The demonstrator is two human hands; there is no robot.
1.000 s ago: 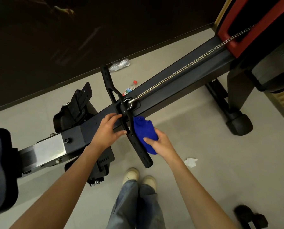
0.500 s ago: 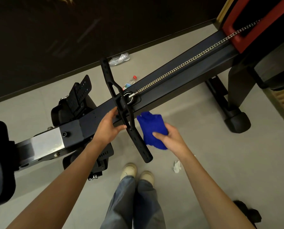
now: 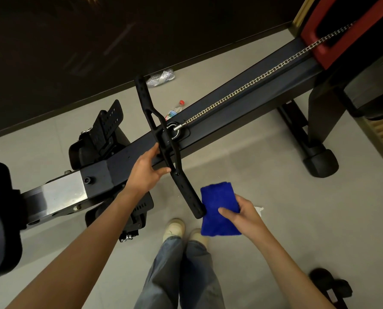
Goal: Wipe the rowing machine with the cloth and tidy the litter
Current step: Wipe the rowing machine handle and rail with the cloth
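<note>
Fingers of my right hand pinch the blue cloth at the near end of the rowing machine handle. My left hand grips its middle. The handle's long axis runs far-left from the cloth, so I judge the wipe goes that way.

One rowing machine, one blue cloth, two plastic bottles, one white paper scrap, two shoes.

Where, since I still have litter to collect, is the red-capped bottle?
The bottle lies on the floor behind the rowing machine's rail, centre of the head view, right of the handle, with crumpled clear plastic beyond it.
</note>
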